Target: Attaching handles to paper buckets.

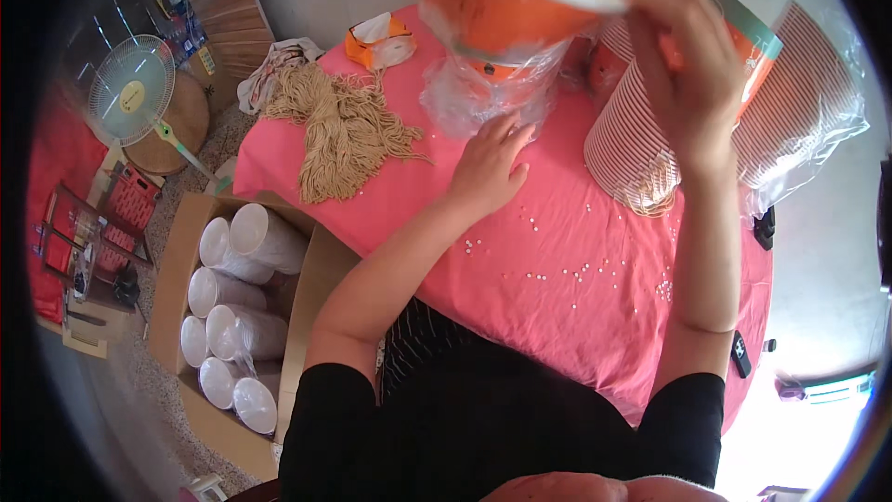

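Note:
A tall stack of orange paper buckets [502,0] with white rims stands at the far middle of the table, its top close to me. Clear plastic film [465,98] is bunched around its lower part. My left hand [492,167] reaches to the foot of that stack, fingers stretched out and touching the film. At the top bucket's right edge, my right hand [692,65] has its fingertips bent over the white rim. Behind this hand stands another stack of nested paper buckets [627,135], with a green-and-orange bucket [757,46] at its top.
A bundle of beige strings [339,130] and an orange-white packet [381,40] lie left on the pink tablecloth [548,335]. Small white beads [581,270] are scattered about. A plastic-wrapped bucket stack [799,112] stands far right. An open carton [167,307] holds wrapped white cup stacks.

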Motion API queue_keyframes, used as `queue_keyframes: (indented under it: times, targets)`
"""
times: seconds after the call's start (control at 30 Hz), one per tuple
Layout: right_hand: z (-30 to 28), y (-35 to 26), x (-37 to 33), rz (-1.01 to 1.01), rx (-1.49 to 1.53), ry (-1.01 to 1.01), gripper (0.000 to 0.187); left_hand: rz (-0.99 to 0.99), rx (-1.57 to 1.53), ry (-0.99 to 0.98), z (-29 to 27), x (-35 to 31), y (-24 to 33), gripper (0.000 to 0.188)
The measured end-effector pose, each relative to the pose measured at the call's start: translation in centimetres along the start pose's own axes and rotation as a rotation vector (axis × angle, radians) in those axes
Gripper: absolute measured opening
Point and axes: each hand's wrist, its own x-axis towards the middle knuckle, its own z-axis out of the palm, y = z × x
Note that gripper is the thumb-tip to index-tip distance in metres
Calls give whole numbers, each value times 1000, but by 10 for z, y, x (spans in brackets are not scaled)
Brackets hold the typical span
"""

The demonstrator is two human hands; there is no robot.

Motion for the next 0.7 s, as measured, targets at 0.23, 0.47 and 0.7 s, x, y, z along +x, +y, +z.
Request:
queue_keyframes:
  times: [0.23, 0.47, 0.7]
  targets:
    - [5, -35, -55, 34, 124, -38, 31, 184, 150, 38, 9, 32, -51, 58]
    - [5, -36, -80, 132, 204, -37, 32, -218, -1825, 173, -19, 42, -65, 52]
    - [3, -32, -97, 252, 296, -59, 31, -221, -691, 48, -56, -2, -90, 71]
